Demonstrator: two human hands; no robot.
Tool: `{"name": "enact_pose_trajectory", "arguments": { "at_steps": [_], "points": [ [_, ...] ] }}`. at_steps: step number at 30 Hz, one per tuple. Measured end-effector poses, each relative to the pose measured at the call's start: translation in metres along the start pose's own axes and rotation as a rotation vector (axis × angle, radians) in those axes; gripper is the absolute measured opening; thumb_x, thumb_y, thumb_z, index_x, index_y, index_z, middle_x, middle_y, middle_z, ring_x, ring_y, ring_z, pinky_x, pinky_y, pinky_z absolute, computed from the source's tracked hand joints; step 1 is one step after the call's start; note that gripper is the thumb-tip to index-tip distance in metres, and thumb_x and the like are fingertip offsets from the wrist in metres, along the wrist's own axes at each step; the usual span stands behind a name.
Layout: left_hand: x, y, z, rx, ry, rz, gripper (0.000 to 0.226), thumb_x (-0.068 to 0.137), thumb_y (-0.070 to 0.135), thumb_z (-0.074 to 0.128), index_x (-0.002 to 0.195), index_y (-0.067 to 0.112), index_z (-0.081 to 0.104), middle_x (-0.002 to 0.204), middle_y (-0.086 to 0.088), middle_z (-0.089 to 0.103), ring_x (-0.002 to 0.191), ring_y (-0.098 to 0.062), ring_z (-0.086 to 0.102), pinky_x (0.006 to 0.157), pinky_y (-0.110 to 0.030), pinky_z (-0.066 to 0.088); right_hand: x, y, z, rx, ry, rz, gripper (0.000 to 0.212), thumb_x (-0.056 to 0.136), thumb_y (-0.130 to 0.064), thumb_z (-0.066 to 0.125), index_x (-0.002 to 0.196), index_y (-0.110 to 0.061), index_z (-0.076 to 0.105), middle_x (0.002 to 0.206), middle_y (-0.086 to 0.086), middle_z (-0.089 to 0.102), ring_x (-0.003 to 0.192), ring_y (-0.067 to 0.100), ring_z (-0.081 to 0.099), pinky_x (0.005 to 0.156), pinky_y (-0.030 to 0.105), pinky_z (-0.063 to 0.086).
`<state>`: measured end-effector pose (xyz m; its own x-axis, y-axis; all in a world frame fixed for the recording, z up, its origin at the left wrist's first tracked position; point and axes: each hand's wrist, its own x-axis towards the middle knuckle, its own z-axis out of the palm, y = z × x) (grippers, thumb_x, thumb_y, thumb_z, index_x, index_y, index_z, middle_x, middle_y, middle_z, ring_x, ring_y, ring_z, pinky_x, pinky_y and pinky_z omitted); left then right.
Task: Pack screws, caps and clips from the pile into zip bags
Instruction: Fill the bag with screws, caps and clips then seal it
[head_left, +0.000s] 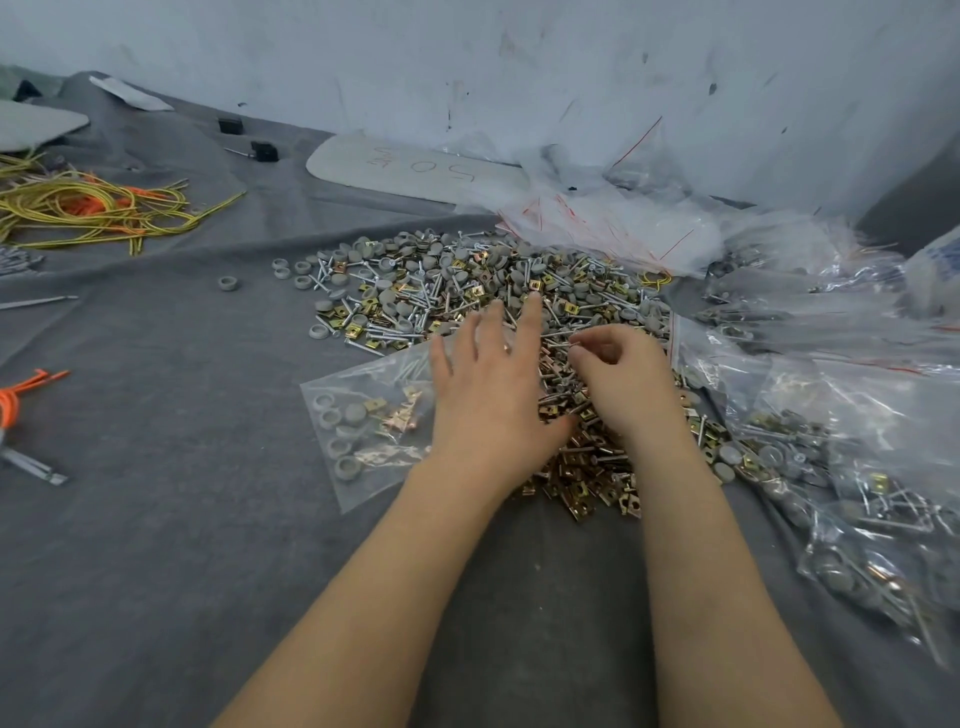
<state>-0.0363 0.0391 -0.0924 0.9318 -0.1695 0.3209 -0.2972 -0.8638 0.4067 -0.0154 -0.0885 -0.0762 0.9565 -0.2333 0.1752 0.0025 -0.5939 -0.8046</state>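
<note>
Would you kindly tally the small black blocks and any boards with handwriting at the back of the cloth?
Black blocks: 2
Board with handwriting: 1
Total: 3

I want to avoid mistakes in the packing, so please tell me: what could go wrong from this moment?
1. The right hand pinches what looks like a thin screw above the pile; it may slip back in.
2. The left hand lies over one end of the part-filled zip bag, which lies flat; parts could spill out.
3. One stray cap lies apart; more may roll away.
</note>
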Motion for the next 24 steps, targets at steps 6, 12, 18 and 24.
{"name": "enact_pose_trajectory", "arguments": {
  "at_steps": [6,12,18,24],
  "points": [
    [0.015,-0.029,-0.01,-0.005,-0.191,-0.133,0.124,0.063,0.074,0.063,0.15,0.03,-0.013,0.158,-0.008,0.02,0.147,-0.03,0.002,0.114,-0.055,-0.008,-0.002,-0.002,0.011,0.085,0.022,-0.049,0.008,0.09,-0.018,0.064,0.095,-0.022,0.059,0.085,-0.009,0.061,0.08,0.004,0.058,0.064,0.019,0.041],
    [0.018,-0.033,-0.009,-0.061,-0.18,-0.155,0.123,0.059,0.072,0.062,0.15,0.033,-0.011,0.155,-0.008,0.026,0.146,-0.029,0.006,0.114,-0.056,-0.005,-0.011,-0.015,0.019,0.237,-0.172,-0.103,0.014,0.091,-0.015,0.062,0.079,-0.022,0.065,0.075,-0.009,0.067,0.068,0.0,0.061,0.064,0.017,0.049],
    [0.014,-0.037,-0.024,-0.255,-0.289,-0.168,0.128,0.053,0.076,0.063,0.15,0.037,-0.009,0.158,-0.005,0.022,0.147,-0.025,0.002,0.115,-0.053,-0.008,-0.02,-0.026,0.008,0.212,-0.39,-0.146,0.042,0.087,-0.059,0.044,0.082,-0.026,0.07,0.081,-0.015,0.073,0.073,-0.004,0.065,0.07,0.019,0.044],
    [0.013,-0.04,-0.043,-0.65,-0.223,-0.083,0.121,0.058,0.047,0.072,0.153,0.034,-0.002,0.135,-0.002,0.054,0.128,-0.021,0.049,0.111,-0.048,0.033,-0.027,-0.041,0.015,0.197,-0.333,-0.407,0.023,0.097,-0.037,0.05,0.092,-0.024,0.069,0.081,-0.004,0.069,0.075,0.016,0.064,0.074,0.04,0.052]
  ]
}}
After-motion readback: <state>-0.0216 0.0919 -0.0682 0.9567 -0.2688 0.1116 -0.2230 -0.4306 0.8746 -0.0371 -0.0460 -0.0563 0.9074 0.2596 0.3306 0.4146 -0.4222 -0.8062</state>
